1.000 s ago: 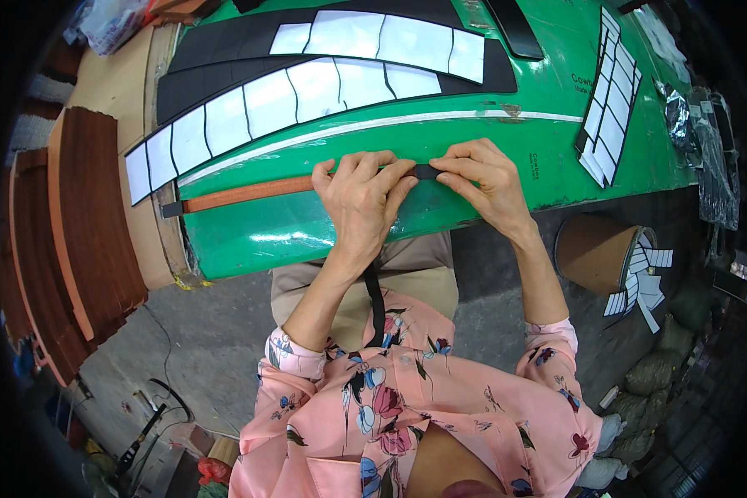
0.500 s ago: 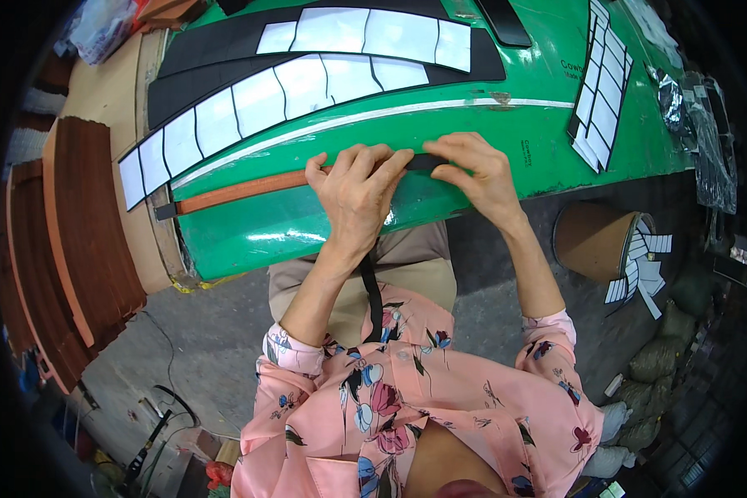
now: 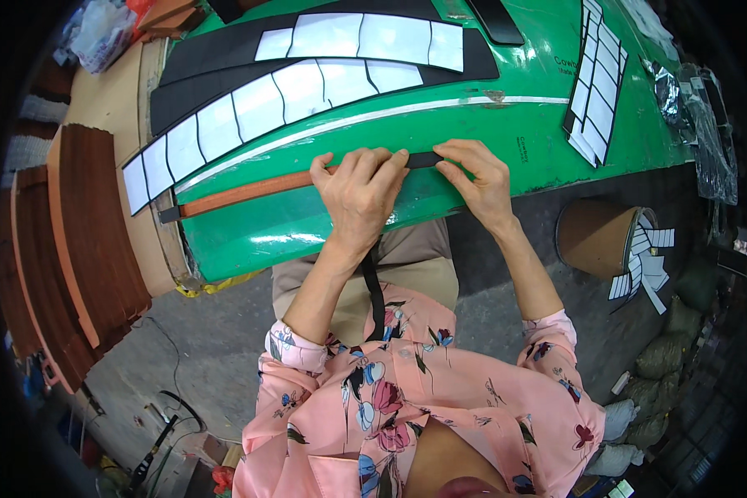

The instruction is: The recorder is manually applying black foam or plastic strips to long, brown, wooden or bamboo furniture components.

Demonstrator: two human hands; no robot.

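Observation:
A narrow reddish-brown strip (image 3: 249,192) with dark ends lies along the near side of the green table. My left hand (image 3: 357,199) rests over its right part, fingers bent and pressed together on it. Beyond those fingers the black end (image 3: 423,160) sticks out to the right. At the tip of that end my right hand (image 3: 483,183) has thumb and fingers in a pinch. The left hand hides the strip beneath it. A black strap (image 3: 373,290) hangs below the left wrist, over my lap.
Black curved sheets with white paper pieces (image 3: 282,95) lie at the back of the green table (image 3: 266,249). More white pieces (image 3: 596,95) and a phone-like black object (image 3: 495,21) are farther right. Brown stacks (image 3: 100,224) stand left; a bin (image 3: 593,236) with paper scraps stands right.
My right fingertips have shifted slightly right along the black end, so more of it shows between the hands. The left hand keeps its place on the strip. The whole view has tilted slightly.

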